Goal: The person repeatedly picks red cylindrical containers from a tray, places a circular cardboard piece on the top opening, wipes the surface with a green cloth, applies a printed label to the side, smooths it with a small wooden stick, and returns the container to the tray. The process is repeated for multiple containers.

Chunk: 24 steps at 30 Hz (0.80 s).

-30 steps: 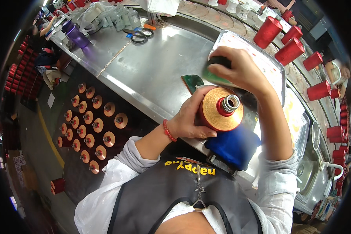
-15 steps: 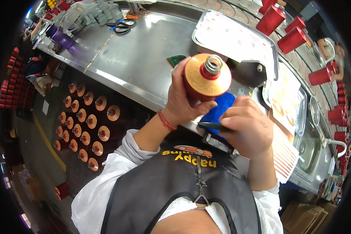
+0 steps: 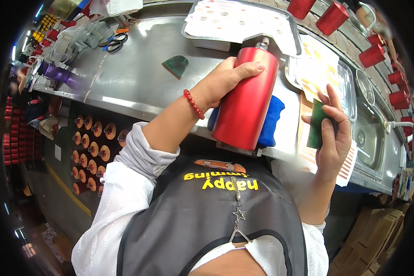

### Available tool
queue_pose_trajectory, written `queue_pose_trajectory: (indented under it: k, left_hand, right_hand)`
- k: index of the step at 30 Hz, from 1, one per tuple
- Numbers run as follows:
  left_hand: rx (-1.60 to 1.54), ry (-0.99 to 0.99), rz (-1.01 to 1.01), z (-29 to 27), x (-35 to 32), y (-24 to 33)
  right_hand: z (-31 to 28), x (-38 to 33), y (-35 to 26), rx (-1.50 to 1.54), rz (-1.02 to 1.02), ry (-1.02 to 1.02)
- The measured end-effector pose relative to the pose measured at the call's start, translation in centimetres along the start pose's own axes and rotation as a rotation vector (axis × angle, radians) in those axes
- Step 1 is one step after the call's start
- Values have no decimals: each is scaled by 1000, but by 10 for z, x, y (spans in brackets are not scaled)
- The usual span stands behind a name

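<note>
Here, head view only: left hand (image 3: 221, 83) wrapped over the upper side of a red bottle (image 3: 246, 99), fingers (image 3: 244, 70) curled across its body and gripping it, thumb hidden behind. Bottle lying tilted, metal neck pointing away toward a tray (image 3: 280, 34), base toward the body, resting on a blue cloth (image 3: 273, 122) at the near edge of a steel bench (image 3: 133, 78); most of the cloth covered by the bottle, only its right part and a sliver at the left showing. Red bead bracelet (image 3: 193, 105) on the left wrist. Right hand (image 3: 333, 138) raised apart from the bottle, off to its right, closed on a dark green pad (image 3: 318, 124), fingers pressed against its far face, thumb along the near edge; lower end of the pad lost in the palm. Another green piece (image 3: 175, 66) flat on the bench, left of the left hand, well clear of it. Scissors (image 3: 112, 45) farther back, small and blurred. Red cups (image 3: 331, 17) along the far rim, several cut off by the picture's edge. Rows of orange spools (image 3: 89, 152) below the bench, partly hidden by the left sleeve. Sink (image 3: 370, 138) at the right, bent by the lens and hard to read.
</note>
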State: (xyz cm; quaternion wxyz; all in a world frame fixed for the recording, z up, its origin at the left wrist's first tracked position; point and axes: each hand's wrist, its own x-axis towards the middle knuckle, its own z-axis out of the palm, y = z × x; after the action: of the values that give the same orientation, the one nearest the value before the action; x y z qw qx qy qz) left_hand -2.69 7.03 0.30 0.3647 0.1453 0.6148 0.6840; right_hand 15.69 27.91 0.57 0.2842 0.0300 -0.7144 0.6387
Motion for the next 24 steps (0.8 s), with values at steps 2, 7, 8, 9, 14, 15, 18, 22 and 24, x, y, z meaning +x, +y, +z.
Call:
queue_pose_trajectory:
  k: [2,7,8,9,14,15,18,22,24]
  left_hand:
    - [0,-55,-38,-3,13,-3]
    - [110,79,41,10,26,-1]
    - [127,79,62,9,27,-1]
    - [137,74,87,12,29,-2]
    - [213,66,206,16,16,-2]
    - [192,56,216,13,15,-10]
    - [135,34,265,11,6,-21]
    - [-69,-30,215,8,6,-20]
    - [-126,-54,199,5,9,-23]
  right_hand:
    - [-14,0,8,-83,-13,10]
    - [-39,33,19,-329,59,3]
    - [-43,48,24,-392,81,-24]
    - [-49,69,34,-540,-11,-76]
    - [-62,202,145,-1093,-297,-286]
    - [-61,228,170,-1103,-299,-294]
    - [-29,279,196,-1301,-88,-399]
    - [-19,335,227,-1448,-96,-461]
    - [-24,362,249,-1401,-124,-416]
